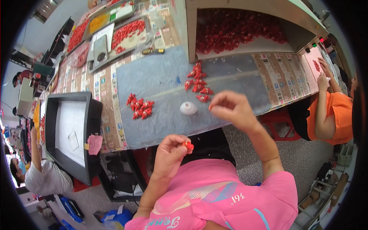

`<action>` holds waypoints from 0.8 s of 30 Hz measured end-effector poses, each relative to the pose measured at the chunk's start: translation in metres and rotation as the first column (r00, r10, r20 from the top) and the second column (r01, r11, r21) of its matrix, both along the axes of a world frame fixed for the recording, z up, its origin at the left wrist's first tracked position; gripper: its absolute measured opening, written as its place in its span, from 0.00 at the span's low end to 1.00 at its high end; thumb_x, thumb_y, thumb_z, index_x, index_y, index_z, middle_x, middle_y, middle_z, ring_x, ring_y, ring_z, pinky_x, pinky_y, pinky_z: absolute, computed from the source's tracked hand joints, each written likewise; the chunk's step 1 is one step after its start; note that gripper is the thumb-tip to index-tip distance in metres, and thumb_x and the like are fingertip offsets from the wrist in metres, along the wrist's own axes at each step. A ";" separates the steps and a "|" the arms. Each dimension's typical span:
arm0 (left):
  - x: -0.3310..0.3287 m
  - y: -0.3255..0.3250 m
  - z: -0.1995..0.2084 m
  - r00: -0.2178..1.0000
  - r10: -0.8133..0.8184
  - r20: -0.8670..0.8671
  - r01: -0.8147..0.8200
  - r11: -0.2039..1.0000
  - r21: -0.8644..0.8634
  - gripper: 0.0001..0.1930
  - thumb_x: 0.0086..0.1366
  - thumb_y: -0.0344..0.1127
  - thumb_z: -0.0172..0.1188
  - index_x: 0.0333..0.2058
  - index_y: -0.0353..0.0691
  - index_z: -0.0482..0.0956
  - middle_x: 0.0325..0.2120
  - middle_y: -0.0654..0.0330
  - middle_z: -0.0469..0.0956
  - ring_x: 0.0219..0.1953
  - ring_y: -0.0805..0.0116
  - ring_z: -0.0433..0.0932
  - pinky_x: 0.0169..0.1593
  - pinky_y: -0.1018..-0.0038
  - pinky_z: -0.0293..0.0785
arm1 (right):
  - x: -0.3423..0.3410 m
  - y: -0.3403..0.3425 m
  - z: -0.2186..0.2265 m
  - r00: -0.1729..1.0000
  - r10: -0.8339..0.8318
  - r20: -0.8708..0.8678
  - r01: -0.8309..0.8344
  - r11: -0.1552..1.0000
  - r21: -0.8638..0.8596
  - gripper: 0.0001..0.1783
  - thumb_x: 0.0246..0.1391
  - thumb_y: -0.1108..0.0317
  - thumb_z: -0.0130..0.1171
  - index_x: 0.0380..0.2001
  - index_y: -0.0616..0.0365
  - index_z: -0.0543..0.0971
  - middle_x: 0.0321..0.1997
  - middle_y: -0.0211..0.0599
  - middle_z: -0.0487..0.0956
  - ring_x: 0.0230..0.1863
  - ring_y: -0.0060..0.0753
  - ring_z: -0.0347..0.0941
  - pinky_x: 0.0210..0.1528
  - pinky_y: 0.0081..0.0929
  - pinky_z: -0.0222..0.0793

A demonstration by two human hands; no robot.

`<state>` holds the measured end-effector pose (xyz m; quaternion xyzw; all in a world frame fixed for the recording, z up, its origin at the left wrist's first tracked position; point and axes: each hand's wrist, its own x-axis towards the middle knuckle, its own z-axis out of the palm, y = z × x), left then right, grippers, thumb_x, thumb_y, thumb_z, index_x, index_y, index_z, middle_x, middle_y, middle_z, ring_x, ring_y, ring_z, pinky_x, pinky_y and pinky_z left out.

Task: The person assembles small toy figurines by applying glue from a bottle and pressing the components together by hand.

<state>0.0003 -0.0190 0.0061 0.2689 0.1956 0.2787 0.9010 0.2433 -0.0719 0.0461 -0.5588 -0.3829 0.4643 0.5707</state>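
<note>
Between left hand (168,153) fingertips sits a red piece (188,145).

Glossy red plastic pieces (140,107) lie on a matt grey cloth mat (161,84).

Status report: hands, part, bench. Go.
Left hand pinching red part. Right hand raised over grey mat, fingertips pinched. Red piles and white cap on mat.
</note>
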 end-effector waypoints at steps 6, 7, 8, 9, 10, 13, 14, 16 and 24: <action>0.006 0.001 0.004 1.000 -0.005 -0.028 0.005 1.000 -0.002 0.10 0.56 0.22 0.61 0.38 0.36 0.73 0.38 0.54 0.75 0.38 0.69 0.77 0.43 0.74 0.76 | -0.065 -0.034 -0.016 0.916 0.035 -0.400 -0.067 0.996 -0.066 0.07 0.50 0.77 0.61 0.35 0.64 0.76 0.32 0.29 0.77 0.34 0.16 0.74 0.38 0.15 0.71; 0.006 0.001 0.004 0.999 -0.003 -0.032 0.003 1.000 -0.004 0.10 0.56 0.22 0.61 0.38 0.36 0.73 0.38 0.54 0.75 0.38 0.69 0.77 0.43 0.74 0.76 | -0.070 -0.035 -0.017 0.923 0.010 -0.384 -0.040 0.997 -0.071 0.08 0.50 0.78 0.61 0.35 0.64 0.77 0.32 0.29 0.78 0.35 0.17 0.74 0.38 0.16 0.71; 0.006 0.001 0.005 0.999 -0.010 -0.038 0.010 1.000 -0.008 0.10 0.57 0.21 0.61 0.37 0.36 0.73 0.38 0.54 0.75 0.37 0.69 0.77 0.43 0.74 0.76 | -0.073 -0.035 -0.017 0.929 -0.019 -0.369 -0.011 0.997 -0.080 0.08 0.50 0.78 0.62 0.36 0.64 0.77 0.32 0.29 0.78 0.35 0.17 0.74 0.39 0.16 0.72; 0.006 0.001 0.006 0.999 -0.017 -0.044 0.017 1.000 -0.012 0.10 0.57 0.21 0.60 0.37 0.36 0.73 0.38 0.54 0.75 0.37 0.69 0.77 0.43 0.75 0.76 | -0.074 -0.035 -0.017 0.924 -0.021 -0.382 -0.008 0.997 -0.074 0.09 0.49 0.78 0.63 0.36 0.65 0.78 0.33 0.31 0.78 0.35 0.19 0.74 0.38 0.17 0.72; 0.006 0.002 0.007 0.999 -0.018 -0.047 0.017 1.000 -0.014 0.10 0.57 0.21 0.60 0.37 0.36 0.73 0.38 0.54 0.75 0.37 0.69 0.77 0.43 0.75 0.76 | -0.075 -0.034 -0.018 0.923 -0.022 -0.384 -0.007 0.997 -0.076 0.09 0.49 0.78 0.63 0.36 0.65 0.78 0.33 0.31 0.78 0.35 0.19 0.74 0.38 0.17 0.72; 0.004 -0.001 0.006 0.998 -0.022 -0.065 0.024 1.000 0.020 0.09 0.57 0.20 0.60 0.37 0.35 0.74 0.37 0.54 0.75 0.37 0.69 0.77 0.44 0.75 0.76 | -0.074 -0.037 -0.024 0.940 -0.003 -0.342 0.016 0.999 0.037 0.07 0.48 0.78 0.63 0.33 0.64 0.80 0.34 0.34 0.78 0.36 0.21 0.75 0.37 0.16 0.72; 0.004 -0.001 0.005 0.997 -0.028 -0.070 0.032 0.998 0.046 0.09 0.56 0.20 0.60 0.36 0.35 0.74 0.37 0.54 0.75 0.37 0.69 0.77 0.44 0.75 0.76 | -0.072 -0.038 -0.025 0.949 0.008 -0.315 0.005 0.999 0.042 0.07 0.47 0.78 0.64 0.32 0.64 0.80 0.35 0.35 0.77 0.35 0.21 0.75 0.37 0.16 0.72; 0.004 -0.002 0.004 0.997 -0.031 -0.076 0.037 0.997 0.071 0.09 0.56 0.19 0.60 0.36 0.35 0.75 0.37 0.54 0.75 0.37 0.69 0.77 0.44 0.75 0.76 | -0.070 -0.040 -0.026 0.957 0.022 -0.288 -0.009 0.999 0.046 0.06 0.46 0.78 0.65 0.31 0.64 0.81 0.35 0.35 0.77 0.35 0.22 0.75 0.37 0.16 0.72; 0.002 0.002 0.001 0.978 -0.058 -0.202 0.096 0.979 0.182 0.09 0.54 0.19 0.62 0.34 0.34 0.77 0.35 0.57 0.76 0.37 0.72 0.76 0.44 0.77 0.75 | -0.064 -0.042 -0.028 0.999 0.039 0.015 -0.041 0.989 0.140 0.08 0.42 0.79 0.67 0.29 0.61 0.82 0.31 0.36 0.79 0.33 0.24 0.76 0.34 0.18 0.72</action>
